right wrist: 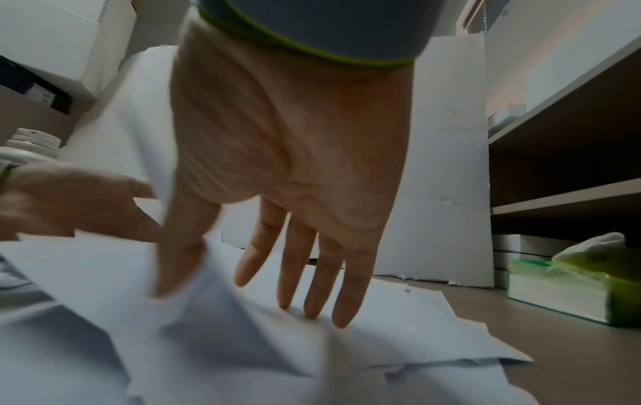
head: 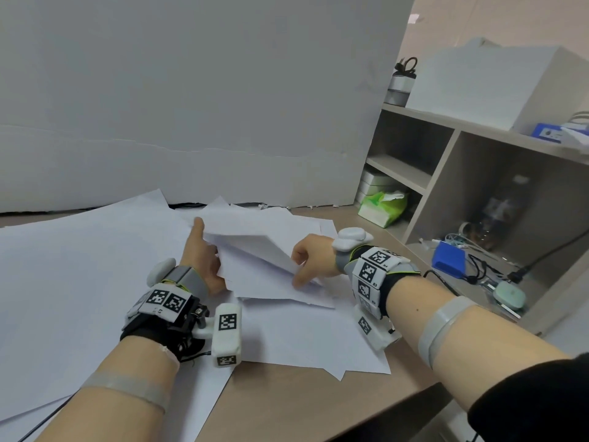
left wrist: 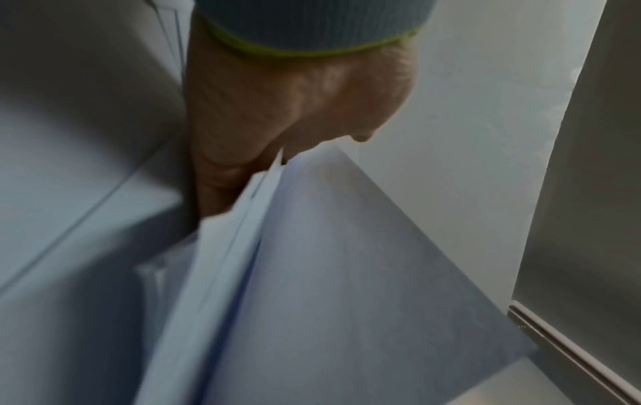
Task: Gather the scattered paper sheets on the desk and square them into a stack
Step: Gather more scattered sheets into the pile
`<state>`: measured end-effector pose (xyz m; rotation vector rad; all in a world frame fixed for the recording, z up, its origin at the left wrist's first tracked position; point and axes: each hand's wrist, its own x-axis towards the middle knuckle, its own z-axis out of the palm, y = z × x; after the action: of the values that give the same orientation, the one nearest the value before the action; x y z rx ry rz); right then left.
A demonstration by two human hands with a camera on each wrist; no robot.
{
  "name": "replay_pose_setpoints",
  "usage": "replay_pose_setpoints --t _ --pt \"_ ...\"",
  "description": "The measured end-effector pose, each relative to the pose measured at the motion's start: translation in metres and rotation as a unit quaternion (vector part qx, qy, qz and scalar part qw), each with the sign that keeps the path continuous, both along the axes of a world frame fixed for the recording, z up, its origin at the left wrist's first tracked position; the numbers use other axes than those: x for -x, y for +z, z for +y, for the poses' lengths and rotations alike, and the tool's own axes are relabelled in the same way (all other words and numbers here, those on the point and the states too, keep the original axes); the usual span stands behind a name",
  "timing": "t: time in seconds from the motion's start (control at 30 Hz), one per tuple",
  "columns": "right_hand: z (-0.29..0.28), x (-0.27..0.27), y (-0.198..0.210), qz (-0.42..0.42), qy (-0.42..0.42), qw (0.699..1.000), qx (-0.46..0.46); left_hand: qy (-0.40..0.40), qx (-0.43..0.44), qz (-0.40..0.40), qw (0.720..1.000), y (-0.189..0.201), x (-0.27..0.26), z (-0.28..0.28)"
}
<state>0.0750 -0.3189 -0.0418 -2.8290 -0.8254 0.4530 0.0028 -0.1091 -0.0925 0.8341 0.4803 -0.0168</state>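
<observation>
White paper sheets (head: 79, 282) lie scattered and overlapping over the wooden desk (head: 302, 397). My left hand (head: 204, 253) grips a small bundle of sheets (head: 255, 253) by its left edge, thumb up along the top, and the bundle stands tilted off the desk. In the left wrist view the bundle's edges (left wrist: 222, 274) run into the palm (left wrist: 277, 109), and the fingers are hidden behind them. My right hand (head: 314, 255) is at the bundle's right edge. Its fingers (right wrist: 312, 274) are straight, with tips on the lower sheets (right wrist: 381, 328), and the thumb (right wrist: 180, 260) lies against the raised sheet (right wrist: 86, 271).
A tall white board (head: 191, 106) stands along the back of the desk. An open shelf unit (head: 446, 173) is at the right with a green tissue pack (head: 382, 208), a blue box (head: 449, 260) and cables. Bare desk shows near the front edge.
</observation>
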Motion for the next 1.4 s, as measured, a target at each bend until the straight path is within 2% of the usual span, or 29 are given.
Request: replay_pose_setpoints --t 0.1,0.2,0.27,0.3,0.37,0.43,0.6,0.83,1.1,1.3,1.4 --pt "-0.007 0.005 0.003 0.106 -0.016 0.992 -0.069 -0.018 -0.017 0.019 1.000 0.003 0.004 0.009" --pt "-0.013 -0.004 0.009 0.186 -0.105 0.952 -0.219 -0.040 -0.089 0.064 0.993 0.005 0.009 0.011" --pt "-0.019 -0.024 0.004 0.130 -0.195 0.934 -0.270 -0.043 -0.115 0.087 0.989 0.002 0.008 0.014" --pt "-0.023 -0.036 -0.001 0.087 -0.236 0.931 -0.265 -0.040 -0.120 0.091 0.988 0.000 0.006 0.016" --pt "-0.032 -0.058 -0.014 0.044 -0.298 0.926 -0.228 -0.023 -0.134 0.095 0.986 -0.005 0.001 0.018" --pt "-0.038 -0.071 -0.026 0.042 -0.325 0.926 -0.187 -0.010 -0.138 0.091 0.986 -0.006 -0.001 0.015" --pt "-0.036 -0.083 -0.044 0.028 -0.316 0.937 -0.146 -0.019 -0.183 0.087 0.979 -0.012 -0.010 0.002" --pt "-0.032 -0.073 -0.037 0.029 -0.267 0.956 -0.118 -0.006 -0.251 0.104 0.962 -0.012 -0.010 -0.007" --pt "-0.040 -0.063 -0.028 0.024 -0.246 0.959 -0.138 0.011 -0.394 0.130 0.910 -0.004 -0.006 -0.008" --pt "-0.039 -0.064 -0.014 0.006 -0.250 0.958 -0.143 0.028 -0.398 0.068 0.914 0.017 0.010 0.005" --pt "-0.028 -0.060 -0.009 0.032 -0.267 0.931 -0.248 0.045 -0.386 0.012 0.921 0.034 0.028 0.026"
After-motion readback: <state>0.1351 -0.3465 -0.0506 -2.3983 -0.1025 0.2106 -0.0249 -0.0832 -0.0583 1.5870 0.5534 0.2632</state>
